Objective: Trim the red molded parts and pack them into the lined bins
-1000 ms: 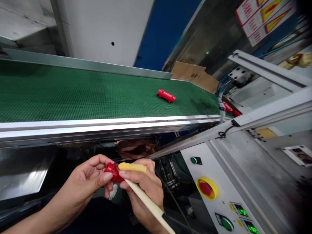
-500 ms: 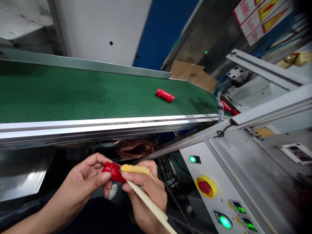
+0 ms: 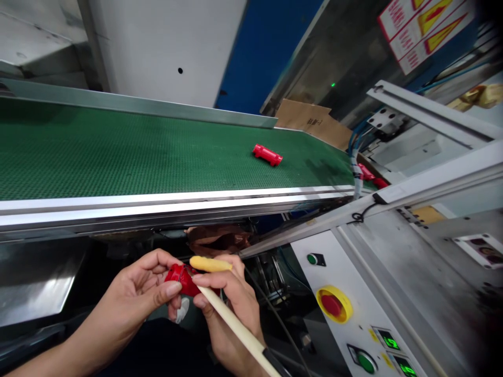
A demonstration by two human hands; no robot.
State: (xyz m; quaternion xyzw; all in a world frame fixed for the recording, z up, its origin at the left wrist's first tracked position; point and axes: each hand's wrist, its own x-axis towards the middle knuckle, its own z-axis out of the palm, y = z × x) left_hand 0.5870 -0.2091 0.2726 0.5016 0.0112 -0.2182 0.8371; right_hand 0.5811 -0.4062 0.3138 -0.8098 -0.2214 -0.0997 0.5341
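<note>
Left hand (image 3: 145, 285) and forearm (image 3: 78, 340) bare; thumbnail (image 3: 173, 288) short. Right hand (image 3: 240, 301): yellow finger cot (image 3: 211, 264) sheathing one finger. Person's dark navy clothing (image 3: 157, 345) shows below the left hand; apparent white shoe (image 3: 182, 310), partly hidden, just below that hand's fingertips.

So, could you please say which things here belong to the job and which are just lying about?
Apparently in use:
- glossy red tubular part, in the left hand
- long cream-coloured tool, in the right hand
- yellow finger cover on that hand

Lying about, untouched:
- similar red tube on the green textured belt
- brown cardboard flap beside it
</note>
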